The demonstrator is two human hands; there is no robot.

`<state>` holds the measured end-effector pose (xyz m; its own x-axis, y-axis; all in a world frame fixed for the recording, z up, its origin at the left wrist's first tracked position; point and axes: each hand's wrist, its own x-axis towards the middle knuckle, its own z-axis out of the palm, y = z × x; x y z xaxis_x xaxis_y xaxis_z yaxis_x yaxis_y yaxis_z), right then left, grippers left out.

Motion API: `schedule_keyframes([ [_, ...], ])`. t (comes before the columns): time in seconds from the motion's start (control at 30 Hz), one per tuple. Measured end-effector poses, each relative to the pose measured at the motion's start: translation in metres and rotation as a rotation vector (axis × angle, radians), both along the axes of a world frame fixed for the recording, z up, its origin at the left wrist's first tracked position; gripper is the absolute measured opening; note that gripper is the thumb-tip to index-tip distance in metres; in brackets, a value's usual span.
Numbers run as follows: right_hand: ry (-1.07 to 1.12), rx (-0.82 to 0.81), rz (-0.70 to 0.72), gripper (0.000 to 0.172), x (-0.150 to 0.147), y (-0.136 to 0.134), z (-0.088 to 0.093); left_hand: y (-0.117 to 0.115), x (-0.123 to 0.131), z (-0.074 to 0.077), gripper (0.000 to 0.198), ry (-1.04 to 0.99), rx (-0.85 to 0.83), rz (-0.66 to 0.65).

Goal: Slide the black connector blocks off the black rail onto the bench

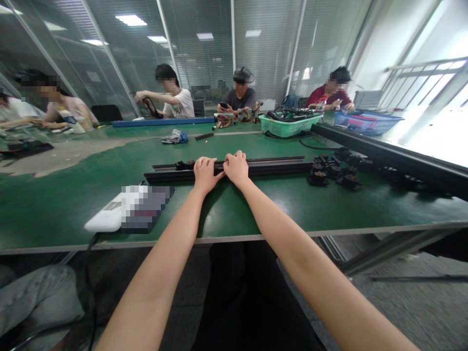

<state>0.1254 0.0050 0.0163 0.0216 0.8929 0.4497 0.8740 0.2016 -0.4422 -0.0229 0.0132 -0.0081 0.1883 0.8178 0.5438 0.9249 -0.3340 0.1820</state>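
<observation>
A long black rail [280, 169] with grooves along its length lies crosswise on the green table [285, 204]. Over its middle, my left hand [205, 174] is closed, fingers bent across the top and thumb stretched toward the other hand. Right beside it, my right hand [236, 167] also curls its fingers over the rail. Whether a small part sits beneath the fingertips is hidden. Just left of my left hand, small black parts [185, 165] rest on the rail. Several black fittings [319, 176] are piled near its right end.
A white device [106, 214] and a dark pad-like thing [146, 209] lie front left. A long black beam [395, 156] runs along the right. Farther back stand a green basket [288, 127] of cables, a blue bin [365, 124] and a crumpled cloth [175, 137]. Several people sit across the table.
</observation>
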Motion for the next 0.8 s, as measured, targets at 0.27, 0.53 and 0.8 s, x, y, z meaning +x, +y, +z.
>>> schedule_keyframes([
  [0.27, 0.01, 0.027, -0.007, 0.032, 0.0018, -0.0004, -0.0008, 0.0005, -0.0004, -0.0014, 0.055, -0.009, 0.013, -0.007],
  [0.53, 0.008, 0.046, -0.025, 0.033, 0.0019, 0.0028, -0.0031, 0.0015, -0.0007, -0.0013, 0.056, -0.003, 0.005, -0.006],
  [0.8, -0.005, 0.1, -0.057, 0.032, 0.0014, 0.0066, -0.007, 0.0005, -0.0004, -0.0007, 0.055, -0.005, 0.011, -0.01],
])
